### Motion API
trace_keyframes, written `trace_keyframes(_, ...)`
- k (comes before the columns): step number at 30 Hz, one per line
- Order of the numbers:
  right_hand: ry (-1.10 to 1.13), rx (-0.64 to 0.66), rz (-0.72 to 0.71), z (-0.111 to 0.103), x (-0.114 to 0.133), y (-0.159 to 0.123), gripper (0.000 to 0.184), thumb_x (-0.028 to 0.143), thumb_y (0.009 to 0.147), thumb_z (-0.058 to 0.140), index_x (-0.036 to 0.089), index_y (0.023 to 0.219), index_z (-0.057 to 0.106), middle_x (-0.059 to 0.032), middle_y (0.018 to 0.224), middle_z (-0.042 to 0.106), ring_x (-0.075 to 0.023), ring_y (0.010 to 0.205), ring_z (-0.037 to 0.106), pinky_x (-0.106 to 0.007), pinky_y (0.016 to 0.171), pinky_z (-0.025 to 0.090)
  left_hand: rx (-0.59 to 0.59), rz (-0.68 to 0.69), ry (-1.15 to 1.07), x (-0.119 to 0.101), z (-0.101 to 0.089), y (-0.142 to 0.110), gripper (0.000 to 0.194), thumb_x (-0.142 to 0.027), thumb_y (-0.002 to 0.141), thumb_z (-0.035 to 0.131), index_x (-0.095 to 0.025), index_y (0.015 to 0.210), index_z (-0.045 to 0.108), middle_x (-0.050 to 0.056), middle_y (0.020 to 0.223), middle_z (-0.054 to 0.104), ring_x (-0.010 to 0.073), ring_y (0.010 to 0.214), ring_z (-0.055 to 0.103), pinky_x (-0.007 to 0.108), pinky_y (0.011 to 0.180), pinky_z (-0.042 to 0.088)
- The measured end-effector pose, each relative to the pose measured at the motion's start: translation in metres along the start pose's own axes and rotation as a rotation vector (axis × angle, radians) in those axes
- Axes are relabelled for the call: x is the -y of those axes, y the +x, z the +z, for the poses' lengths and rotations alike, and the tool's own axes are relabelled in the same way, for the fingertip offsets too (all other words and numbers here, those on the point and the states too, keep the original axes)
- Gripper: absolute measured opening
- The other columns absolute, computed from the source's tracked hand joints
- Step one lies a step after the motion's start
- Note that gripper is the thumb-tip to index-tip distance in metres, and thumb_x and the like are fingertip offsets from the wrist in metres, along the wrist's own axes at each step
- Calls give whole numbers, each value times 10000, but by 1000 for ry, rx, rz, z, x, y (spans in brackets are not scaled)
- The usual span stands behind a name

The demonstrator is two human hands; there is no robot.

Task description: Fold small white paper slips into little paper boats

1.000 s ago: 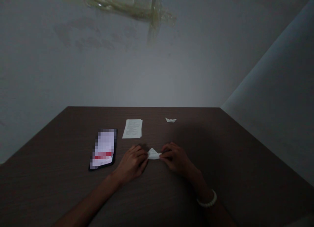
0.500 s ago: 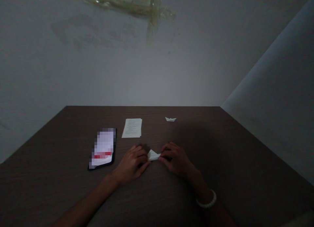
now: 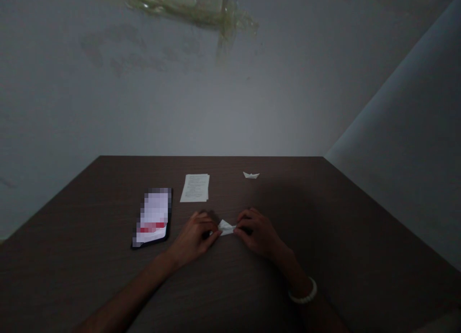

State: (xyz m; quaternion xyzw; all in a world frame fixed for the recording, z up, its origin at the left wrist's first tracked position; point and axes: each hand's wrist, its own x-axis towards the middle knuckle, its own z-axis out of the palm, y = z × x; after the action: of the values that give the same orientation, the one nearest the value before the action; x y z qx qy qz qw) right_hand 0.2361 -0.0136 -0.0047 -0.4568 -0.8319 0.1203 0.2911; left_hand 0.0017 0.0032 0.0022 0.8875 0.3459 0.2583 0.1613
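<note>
Between my two hands is a small folded piece of white paper (image 3: pixel 226 228) with a peak pointing up and away from me. My left hand (image 3: pixel 196 235) pinches its left end between thumb and fingers. Its right end is held in the fingertips of my right hand (image 3: pixel 258 233), whose wrist wears a pale beaded bracelet (image 3: pixel 303 293). Both ends of the paper are partly hidden by the fingers. Farther back, a finished-looking white paper boat (image 3: pixel 251 175) sits on the dark wooden table (image 3: pixel 230 285).
A short stack of printed paper sheets (image 3: pixel 195 188) lies beyond my left hand. To its left is a phone (image 3: pixel 152 217) with a lit, blurred screen. A wall (image 3: pixel 230 97) with tape on it rises behind the table, and another wall (image 3: pixel 403 165) stands at the right.
The folded paper's peak looks lower and its near side now shows a crease opening. My left thumb has shifted right onto the paper. Both hands keep their hold.
</note>
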Motion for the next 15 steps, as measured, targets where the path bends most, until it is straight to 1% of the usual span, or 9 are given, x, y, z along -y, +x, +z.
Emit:
trace_keyframes(2, -1, 6, 25, 1, 1, 1, 56, 216, 832, 667, 201, 778, 675, -25, 900, 635, -165, 868, 556, -302, 787, 454, 1, -48, 4, 1, 1, 0, 189, -262, 898, 550, -191, 751, 646, 22, 823, 674, 199, 820, 592, 384, 813, 383)
trace_keyframes(5, -18, 16, 61, 1, 4, 2, 76, 228, 841, 659, 195, 772, 664, -25, 899, 631, -166, 867, 553, -305, 795, 444, 8, -93, -17, -1, 1, 1, 195, -275, 884, 551, -180, 731, 625, 31, 799, 661, 199, 803, 587, 369, 797, 391)
trace_keyframes(10, -21, -5, 111, 5, 7, 4, 84, 234, 829, 673, 200, 758, 645, -19, 906, 619, -166, 889, 545, -293, 786, 442, -16, -170, -29, -5, 3, 1, 148, -267, 855, 570, -180, 742, 611, 25, 782, 631, 204, 795, 573, 369, 790, 396)
trace_keyframes(15, -29, -28, 143, 9, 8, 4, 97, 236, 807, 696, 201, 738, 637, -21, 909, 613, -173, 886, 544, -299, 788, 443, -30, -180, -52, -4, 10, 0, 137, -255, 851, 587, -182, 735, 573, 24, 760, 609, 208, 801, 547, 346, 756, 395)
